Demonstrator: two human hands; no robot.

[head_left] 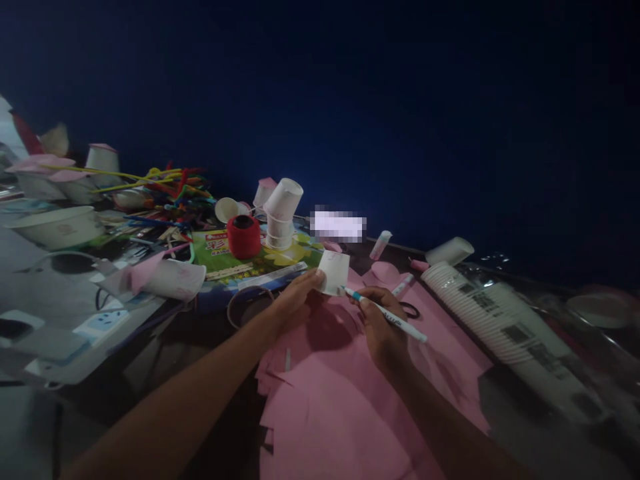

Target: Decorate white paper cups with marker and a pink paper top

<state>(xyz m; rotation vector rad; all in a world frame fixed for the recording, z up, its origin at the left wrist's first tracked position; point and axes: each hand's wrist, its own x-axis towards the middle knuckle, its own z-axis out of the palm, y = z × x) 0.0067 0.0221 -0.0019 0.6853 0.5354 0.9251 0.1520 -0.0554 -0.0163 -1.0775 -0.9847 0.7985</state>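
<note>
My left hand [303, 295] grips a white paper cup [334, 270] by its side, the cup's wide rim facing down. Faint pink marks show near the top of the cup. Between the fingers of my right hand [383, 320] is a white acrylic marker [400, 323] with a blue band, its tip at the lower right of the cup's wall. Both hands are above pink paper sheets [340, 407] that lie in a loose stack. The handles of black scissors [411, 309] show just right of my right hand.
A long sleeve of nested paper cups [500, 327] lies to the right. Stacked cups [281, 213] and a red yarn spool [243, 236] stand on a green packet [205, 250]. Colourful pipe cleaners [180, 190] are heaped at left, behind a white power strip [95, 340]. A glue stick [381, 245] stands behind.
</note>
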